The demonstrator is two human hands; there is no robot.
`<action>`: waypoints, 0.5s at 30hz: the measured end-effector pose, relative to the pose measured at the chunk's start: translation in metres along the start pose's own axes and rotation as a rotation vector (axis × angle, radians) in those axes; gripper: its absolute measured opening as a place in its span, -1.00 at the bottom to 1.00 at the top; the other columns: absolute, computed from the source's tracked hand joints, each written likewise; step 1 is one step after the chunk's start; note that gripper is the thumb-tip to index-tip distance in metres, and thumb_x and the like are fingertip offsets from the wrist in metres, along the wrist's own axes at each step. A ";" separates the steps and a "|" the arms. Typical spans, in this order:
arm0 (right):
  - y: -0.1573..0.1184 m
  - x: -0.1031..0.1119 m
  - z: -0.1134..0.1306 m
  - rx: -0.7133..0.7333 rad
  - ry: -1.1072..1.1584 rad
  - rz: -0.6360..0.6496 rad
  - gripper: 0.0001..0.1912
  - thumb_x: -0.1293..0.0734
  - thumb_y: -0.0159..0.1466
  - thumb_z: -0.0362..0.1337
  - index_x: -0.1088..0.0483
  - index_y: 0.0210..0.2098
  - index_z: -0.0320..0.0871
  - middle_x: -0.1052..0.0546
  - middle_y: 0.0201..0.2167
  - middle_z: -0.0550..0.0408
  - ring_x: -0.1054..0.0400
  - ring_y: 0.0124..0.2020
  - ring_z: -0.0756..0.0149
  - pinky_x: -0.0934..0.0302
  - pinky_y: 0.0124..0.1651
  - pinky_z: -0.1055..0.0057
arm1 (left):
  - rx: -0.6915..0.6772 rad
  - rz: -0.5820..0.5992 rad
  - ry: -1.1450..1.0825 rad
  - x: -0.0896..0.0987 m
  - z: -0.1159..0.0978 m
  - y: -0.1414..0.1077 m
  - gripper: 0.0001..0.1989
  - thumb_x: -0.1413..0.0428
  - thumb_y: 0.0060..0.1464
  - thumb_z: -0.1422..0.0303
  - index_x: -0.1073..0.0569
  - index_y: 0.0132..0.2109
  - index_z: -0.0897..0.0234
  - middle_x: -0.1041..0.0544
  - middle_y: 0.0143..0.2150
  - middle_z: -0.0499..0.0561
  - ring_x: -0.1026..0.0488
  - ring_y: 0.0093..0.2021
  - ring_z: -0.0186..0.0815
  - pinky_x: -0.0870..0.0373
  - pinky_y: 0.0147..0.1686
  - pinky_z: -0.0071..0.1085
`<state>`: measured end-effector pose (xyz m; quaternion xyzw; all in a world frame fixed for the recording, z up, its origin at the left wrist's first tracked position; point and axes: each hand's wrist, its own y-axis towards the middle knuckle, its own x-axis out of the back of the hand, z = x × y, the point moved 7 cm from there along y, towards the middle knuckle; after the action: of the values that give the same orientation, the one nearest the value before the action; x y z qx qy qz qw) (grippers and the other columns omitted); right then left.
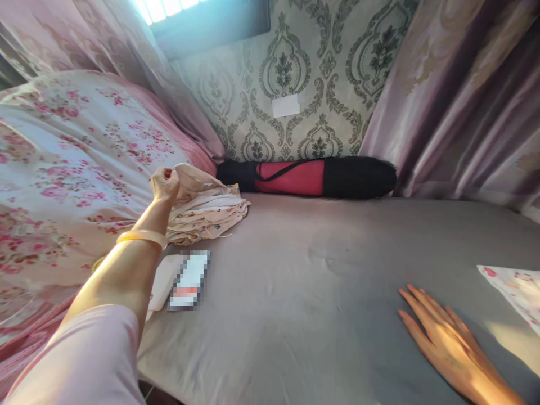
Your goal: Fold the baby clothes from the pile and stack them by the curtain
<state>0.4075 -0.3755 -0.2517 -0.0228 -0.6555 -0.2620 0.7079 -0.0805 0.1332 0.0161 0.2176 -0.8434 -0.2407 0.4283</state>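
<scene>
My left hand [165,184], with a pale bangle on the wrist, is closed on the upper edge of a bunched cream cloth [206,211] at the left of the grey sheet [304,281]. The cloth lies in folds, with small prints on it. At the lower right, my right hand [439,329] is spread with its palm down over the sheet, holding nothing. A floral-print cloth [517,287] lies beyond it at the right edge.
A phone [192,281], its screen blurred out, lies beside a white flat object [164,278]. Along the patterned wall rests a black and red bag [291,177]. Floral bedding [84,157] is heaped at left; curtains [455,107] hang at right.
</scene>
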 end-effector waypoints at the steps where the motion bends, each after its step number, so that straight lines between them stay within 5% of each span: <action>1: 0.000 0.000 0.000 -0.008 0.006 0.012 -0.32 0.00 0.31 0.10 -0.31 0.22 -0.13 -0.31 0.27 -0.06 -0.14 0.30 -0.04 -0.01 0.31 -0.13 | -0.022 -0.011 -0.043 -0.001 -0.010 0.002 -0.73 0.03 0.28 0.37 -0.42 -0.02 0.50 -0.49 -0.21 -0.09 -0.25 -0.28 -0.48 -0.26 -0.16 -0.58; 8: -0.001 0.007 0.009 -0.018 0.009 0.043 -0.30 0.04 0.33 0.12 -0.29 0.23 -0.13 -0.28 0.30 -0.03 -0.09 0.33 0.02 0.06 0.35 -0.10 | -0.040 -0.033 -0.531 -0.002 -0.068 -0.005 -0.75 0.05 0.34 0.34 -0.32 0.00 0.49 -0.32 -0.36 -0.19 -0.14 -0.42 -0.55 -0.24 -0.32 -0.61; 15: -0.001 0.011 0.012 -0.025 -0.014 0.023 -0.31 0.05 0.34 0.10 -0.29 0.23 -0.15 -0.28 0.29 -0.06 -0.09 0.33 0.01 0.03 0.32 -0.12 | 0.116 0.025 -0.667 -0.003 -0.082 0.020 -0.64 0.24 0.41 0.22 -0.13 0.16 0.40 -0.14 -0.48 -0.26 -0.09 -0.49 -0.53 -0.24 -0.36 -0.58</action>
<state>0.3960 -0.3756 -0.2400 -0.0409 -0.6569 -0.2618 0.7058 -0.0142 0.1323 0.0683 0.1403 -0.9519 -0.2451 0.1188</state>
